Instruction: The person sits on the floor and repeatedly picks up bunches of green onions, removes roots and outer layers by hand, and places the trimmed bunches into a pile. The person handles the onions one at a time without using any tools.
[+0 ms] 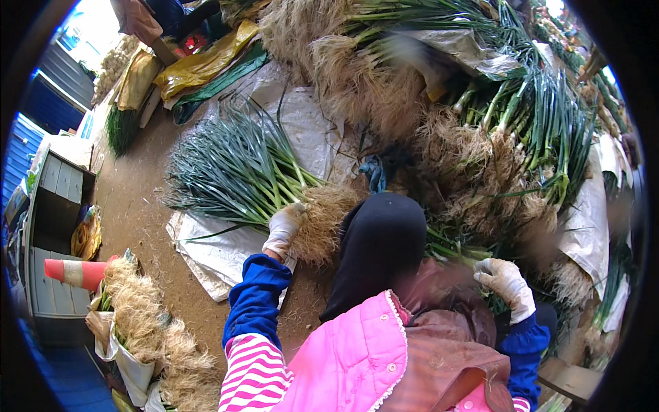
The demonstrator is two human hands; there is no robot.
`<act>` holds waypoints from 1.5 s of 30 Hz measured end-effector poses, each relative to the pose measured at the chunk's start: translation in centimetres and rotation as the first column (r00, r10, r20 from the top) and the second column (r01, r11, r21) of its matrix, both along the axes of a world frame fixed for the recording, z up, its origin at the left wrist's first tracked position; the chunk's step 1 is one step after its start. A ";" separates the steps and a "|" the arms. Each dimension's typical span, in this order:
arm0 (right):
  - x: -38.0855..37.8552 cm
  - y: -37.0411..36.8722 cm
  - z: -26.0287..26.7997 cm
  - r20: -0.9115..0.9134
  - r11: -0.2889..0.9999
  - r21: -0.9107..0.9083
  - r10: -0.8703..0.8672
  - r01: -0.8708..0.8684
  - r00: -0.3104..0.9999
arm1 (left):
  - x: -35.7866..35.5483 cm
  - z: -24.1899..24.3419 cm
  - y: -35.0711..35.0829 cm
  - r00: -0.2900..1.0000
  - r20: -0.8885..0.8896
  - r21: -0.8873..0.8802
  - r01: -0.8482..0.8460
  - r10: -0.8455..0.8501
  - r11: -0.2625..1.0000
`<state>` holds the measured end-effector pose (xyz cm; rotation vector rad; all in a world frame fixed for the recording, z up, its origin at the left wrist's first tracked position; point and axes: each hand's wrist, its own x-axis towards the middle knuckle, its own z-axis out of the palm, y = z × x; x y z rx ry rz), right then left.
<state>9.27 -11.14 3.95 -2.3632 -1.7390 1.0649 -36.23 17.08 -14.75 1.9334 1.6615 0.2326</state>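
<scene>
A thick bunch of green onions (252,175) lies before me, leaves pointing left and pale hairy roots (324,221) towards my knee. My left hand (285,225), in a white glove, is curled around stalks at the near side of the bunch, just beside the roots. White plastic sacking (216,257) is spread under it. At my right side, my gloved right hand (504,284) has its fingers bent next to some green stalks (458,247); whether it grips one is unclear. A brown apron (453,335) covers my lap.
A large heap of green onions (515,113) with tangled roots rises ahead and right, partly under plastic sheets. Wrapped onion bundles (134,309) and a red-and-white traffic cone (77,274) lie at left, near a grey cabinet (59,278). Another person (136,20) is at upper left.
</scene>
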 end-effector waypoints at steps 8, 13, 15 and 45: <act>-0.1 -0.2 0.0 0.013 1.000 -0.011 0.009 -0.008 1.000 | 0.9 0.0 1.1 0.996 -0.086 -0.054 -0.032 0.027 0.998; -0.1 -0.2 -0.2 -0.029 0.998 -0.040 -0.043 0.042 0.999 | -0.8 1.2 0.5 0.166 0.893 -0.420 -0.024 0.418 0.907; 0.0 -0.1 -0.4 0.001 1.000 0.014 0.027 -0.027 1.000 | -1.3 2.1 -0.2 0.090 0.882 -0.464 -0.019 0.463 0.886; -0.2 0.7 -1.5 0.010 0.991 -0.118 -0.062 0.063 0.998 | -4.6 -16.8 -10.3 0.989 -0.040 -0.407 -0.145 0.141 0.902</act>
